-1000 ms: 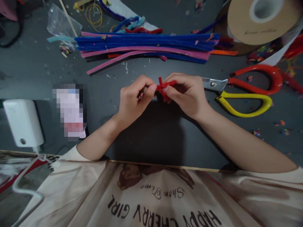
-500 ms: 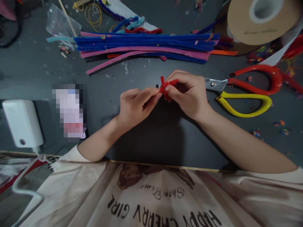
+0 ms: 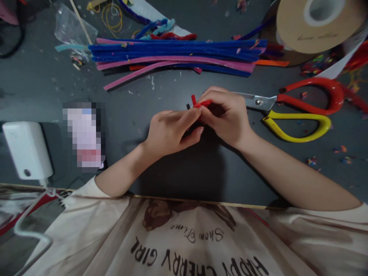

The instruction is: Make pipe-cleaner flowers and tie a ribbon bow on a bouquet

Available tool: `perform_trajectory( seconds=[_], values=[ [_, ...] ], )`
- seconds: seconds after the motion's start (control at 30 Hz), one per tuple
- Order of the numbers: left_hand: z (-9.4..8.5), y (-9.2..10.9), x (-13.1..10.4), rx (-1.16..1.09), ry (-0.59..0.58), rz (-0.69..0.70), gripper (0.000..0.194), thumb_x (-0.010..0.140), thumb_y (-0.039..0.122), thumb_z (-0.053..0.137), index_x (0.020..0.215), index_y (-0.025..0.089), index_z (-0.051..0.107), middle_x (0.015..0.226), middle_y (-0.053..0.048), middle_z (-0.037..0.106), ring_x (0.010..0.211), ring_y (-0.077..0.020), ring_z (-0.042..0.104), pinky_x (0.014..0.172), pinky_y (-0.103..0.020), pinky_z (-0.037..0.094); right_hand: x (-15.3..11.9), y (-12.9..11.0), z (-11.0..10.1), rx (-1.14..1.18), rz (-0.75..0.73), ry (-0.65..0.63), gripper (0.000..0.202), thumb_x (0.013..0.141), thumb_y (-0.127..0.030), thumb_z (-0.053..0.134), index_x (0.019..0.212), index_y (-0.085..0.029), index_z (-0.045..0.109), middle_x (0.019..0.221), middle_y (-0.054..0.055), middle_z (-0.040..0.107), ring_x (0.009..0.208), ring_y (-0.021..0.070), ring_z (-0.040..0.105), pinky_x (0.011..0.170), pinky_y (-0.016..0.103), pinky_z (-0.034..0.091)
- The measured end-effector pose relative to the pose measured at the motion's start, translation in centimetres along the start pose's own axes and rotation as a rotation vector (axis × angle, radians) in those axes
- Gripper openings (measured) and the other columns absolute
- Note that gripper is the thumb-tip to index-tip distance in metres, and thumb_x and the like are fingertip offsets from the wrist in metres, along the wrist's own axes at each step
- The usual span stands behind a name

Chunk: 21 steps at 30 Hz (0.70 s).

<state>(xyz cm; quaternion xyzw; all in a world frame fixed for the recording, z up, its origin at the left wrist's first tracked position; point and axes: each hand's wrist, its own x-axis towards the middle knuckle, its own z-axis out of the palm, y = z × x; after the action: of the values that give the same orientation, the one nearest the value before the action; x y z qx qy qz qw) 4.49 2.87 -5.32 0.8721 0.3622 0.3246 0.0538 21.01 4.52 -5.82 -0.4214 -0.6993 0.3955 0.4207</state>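
Above the middle of the dark table, both hands meet around a small bent red pipe cleaner (image 3: 205,102). My right hand (image 3: 230,115) pinches it between thumb and forefinger; one short end sticks up, and much of the rest is hidden. From the left, the fingertips of my left hand (image 3: 172,130) press on the same piece, its thumb parted a little below. A small dark tip (image 3: 188,106) shows just beyond the left fingers. Scissors (image 3: 267,102) with one red and one yellow handle lie right of my right hand, their blades partly behind it.
A bundle of blue and pink pipe cleaners (image 3: 172,50) lies across the back. A cardboard spool (image 3: 293,34) stands far right, with colourful scraps nearby. To the left are a blurred-out phone (image 3: 84,134) and a white power bank (image 3: 27,149) with a cable.
My left thumb has come away from the forefinger and dropped lower, while the left fingers moved slightly right over the red piece. The upright red end shifted a little left.
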Motion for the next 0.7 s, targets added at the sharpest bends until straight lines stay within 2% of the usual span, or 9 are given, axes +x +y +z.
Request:
perform_trajectory(
  seconds=[0.1, 0.23, 0.3, 0.37, 0.47, 0.57, 0.7],
  values=[
    [0.0, 0.0, 0.2, 0.005, -0.014, -0.001, 0.016, 0.085, 0.029, 0.047, 0.095, 0.018, 0.053, 0.057, 0.006, 0.058, 0.047, -0.0069, 0.051, 0.05, -0.021, 0.037, 0.0, 0.1, 0.1, 0.0, -0.018, 0.02, 0.017, 0.081, -0.017, 0.058, 0.065, -0.019, 0.056, 0.064, -0.003, 0.051, 0.057, 0.0066, 0.045, 0.057, 0.025, 0.036],
    [-0.6, 0.0, 0.2, -0.113, -0.039, -0.06, 0.011, 0.088, 0.027, 0.045, 0.092, 0.02, 0.052, 0.056, 0.006, 0.056, 0.048, -0.0061, 0.051, 0.052, -0.02, 0.038, 0.0, 0.1, 0.1, 0.018, 0.0, 0.001, 0.017, 0.083, -0.018, 0.056, 0.067, -0.019, 0.056, 0.065, -0.002, 0.051, 0.058, 0.0067, 0.046, 0.057, 0.024, 0.037],
    [-0.9, 0.0, 0.2, -0.241, -0.052, -0.175, 0.013, 0.091, 0.027, 0.042, 0.085, 0.021, 0.052, 0.054, 0.006, 0.052, 0.046, -0.0048, 0.047, 0.051, -0.02, 0.037, 0.0, 0.0, 0.1, 0.048, 0.023, -0.019, 0.018, 0.086, -0.023, 0.054, 0.069, -0.019, 0.056, 0.068, -0.001, 0.053, 0.057, 0.0067, 0.046, 0.055, 0.023, 0.037],
    [-1.0, -0.2, 0.1, -0.395, -0.047, -0.356, 0.02, 0.093, 0.03, 0.04, 0.079, 0.021, 0.051, 0.053, 0.006, 0.048, 0.044, -0.0036, 0.042, 0.049, -0.02, 0.035, 0.0, -0.3, 0.1, 0.093, 0.048, -0.041, 0.02, 0.088, -0.029, 0.052, 0.071, -0.019, 0.056, 0.07, -0.001, 0.054, 0.056, 0.0063, 0.046, 0.052, 0.023, 0.037],
    [-0.8, -0.4, 0.1, -0.561, 0.01, -0.551, 0.024, 0.093, 0.038, 0.042, 0.077, 0.022, 0.05, 0.053, 0.006, 0.048, 0.044, -0.0032, 0.041, 0.047, -0.02, 0.034, 0.0, -0.6, 0.2, 0.161, 0.043, -0.071, 0.02, 0.091, -0.031, 0.049, 0.077, -0.019, 0.058, 0.071, -0.001, 0.058, 0.054, 0.0049, 0.049, 0.052, 0.021, 0.039],
    [-0.5, -0.7, 0.2, -0.653, 0.051, -0.545, 0.021, 0.091, 0.039, 0.046, 0.082, 0.021, 0.051, 0.05, 0.008, 0.048, 0.042, -0.0023, 0.041, 0.046, -0.019, 0.034, 0.0, -0.6, 0.3, 0.205, 0.045, -0.083, 0.015, 0.09, -0.03, 0.052, 0.083, -0.018, 0.058, 0.066, -0.003, 0.058, 0.051, 0.0035, 0.05, 0.049, 0.018, 0.039],
    [-0.5, -0.9, 0.1, -0.703, 0.011, -0.529, 0.017, 0.09, 0.037, 0.048, 0.091, 0.021, 0.054, 0.057, 0.007, 0.053, 0.046, -0.0016, 0.047, 0.048, -0.017, 0.038, 0.0, -0.3, 0.3, 0.273, 0.075, -0.08, 0.014, 0.087, -0.032, 0.057, 0.085, -0.019, 0.059, 0.063, -0.005, 0.056, 0.047, 0.0028, 0.05, 0.045, 0.017, 0.037]
  ],
)
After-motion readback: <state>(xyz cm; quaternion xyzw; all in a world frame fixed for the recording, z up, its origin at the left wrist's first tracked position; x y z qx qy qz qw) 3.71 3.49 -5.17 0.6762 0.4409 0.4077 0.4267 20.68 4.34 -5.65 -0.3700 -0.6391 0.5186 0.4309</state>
